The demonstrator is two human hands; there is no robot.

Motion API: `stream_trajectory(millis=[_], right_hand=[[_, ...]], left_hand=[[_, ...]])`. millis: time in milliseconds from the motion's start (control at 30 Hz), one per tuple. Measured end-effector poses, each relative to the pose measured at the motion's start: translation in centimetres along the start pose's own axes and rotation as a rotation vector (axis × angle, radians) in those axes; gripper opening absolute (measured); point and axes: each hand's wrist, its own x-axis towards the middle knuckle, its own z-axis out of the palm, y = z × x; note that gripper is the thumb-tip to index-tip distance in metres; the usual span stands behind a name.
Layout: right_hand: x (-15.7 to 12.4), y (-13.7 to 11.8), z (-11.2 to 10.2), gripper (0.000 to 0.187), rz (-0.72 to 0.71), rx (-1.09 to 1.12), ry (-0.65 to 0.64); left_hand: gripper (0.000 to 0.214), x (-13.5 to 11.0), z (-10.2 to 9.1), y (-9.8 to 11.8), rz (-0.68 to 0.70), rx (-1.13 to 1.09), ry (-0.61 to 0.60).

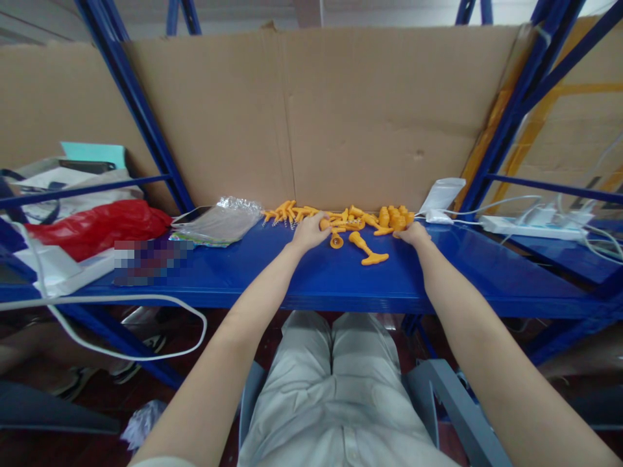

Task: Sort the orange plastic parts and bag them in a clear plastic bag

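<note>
My left hand (309, 233) is closed, its fingers curled round a rounded orange plastic piece (324, 224). A pile of orange T-handled pieces (285, 211), several with metal spirals like corkscrews, lies just behind and left of it. Close to its fingertips rests a small orange cup-shaped piece (336, 242) with its opening showing. My right hand (415, 235) is at the right end of the pile, thumb and fingers closed on an orange barrel-shaped piece (400, 223); the fingertips are partly hidden. Between my hands, nearer to me, lies a single orange T-handled piece (370, 251).
The blue shelf (243, 282) has a cardboard wall (350, 117) behind it. Left are a plastic-wrapped packet (219, 224) and a red bag (104, 224). Right are a white box-like device (440, 198) and a power strip (533, 227) with cables. Blue uprights (141, 107) stand either side.
</note>
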Motion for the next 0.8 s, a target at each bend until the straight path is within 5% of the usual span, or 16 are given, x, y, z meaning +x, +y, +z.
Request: stream_trajectory(millis=[133,367,533,800], right_hand=[[-0.1,0.0,-0.3,0.039,0.231,-0.019,-0.048],[-0.1,0.7,-0.4,0.027,0.249,0.033,0.085],[-0.1,0.9,-0.2,0.02,0.352,0.034,0.059],[0.5,1.4,0.4,0.022,0.309,0.05,0.126]], left_hand=[[0.033,0.0,-0.1,0.1,-0.005,-0.011,-0.006],[0.033,-0.2,-0.3,0.4,-0.018,-0.012,-0.01],[0.031,-0.3,-0.6,0.7,-0.031,-0.003,-0.024],[0.03,-0.3,-0.6,0.7,-0.027,-0.017,-0.033]])
